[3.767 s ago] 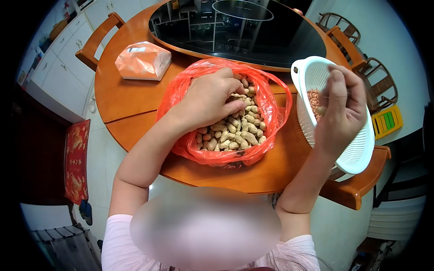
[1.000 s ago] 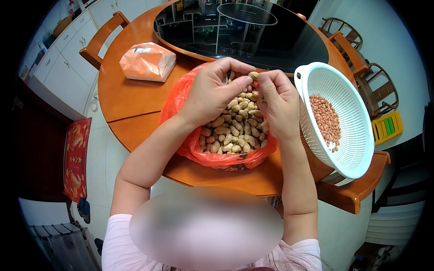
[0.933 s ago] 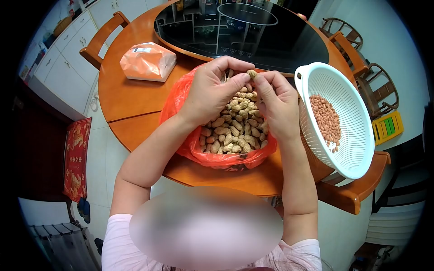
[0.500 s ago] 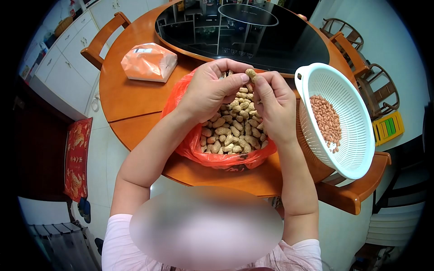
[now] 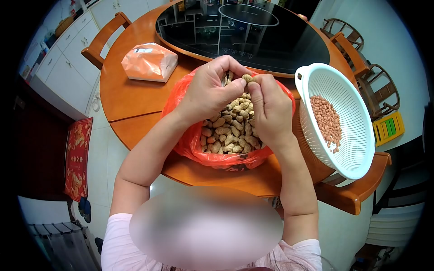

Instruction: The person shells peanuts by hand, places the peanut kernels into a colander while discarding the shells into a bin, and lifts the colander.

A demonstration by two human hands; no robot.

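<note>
Over a red plastic bag (image 5: pixel 185 147) full of unshelled peanuts (image 5: pixel 233 131), both hands meet at one peanut (image 5: pixel 247 78). My left hand (image 5: pixel 212 88) pinches it from the left, and another peanut (image 5: pixel 229 76) shows among its curled fingers. From the right, my right hand (image 5: pixel 272 106) holds the same peanut between thumb and index finger. To the right of the bag a white colander (image 5: pixel 357 131) contains shelled reddish peanut kernels (image 5: pixel 325 119).
An orange tissue pack (image 5: pixel 149 62) lies on the round wooden table (image 5: pixel 129 101), left of the bag. A black glass turntable (image 5: pixel 244 36) covers the table's far part. Wooden chairs (image 5: pixel 337 194) surround it, and a yellow-green object (image 5: pixel 388 128) is on the right.
My right hand has gone from above the colander to the bag, where it now grips a peanut with my left hand. Most recently, the peanut and fingertips have shifted slightly left and down.
</note>
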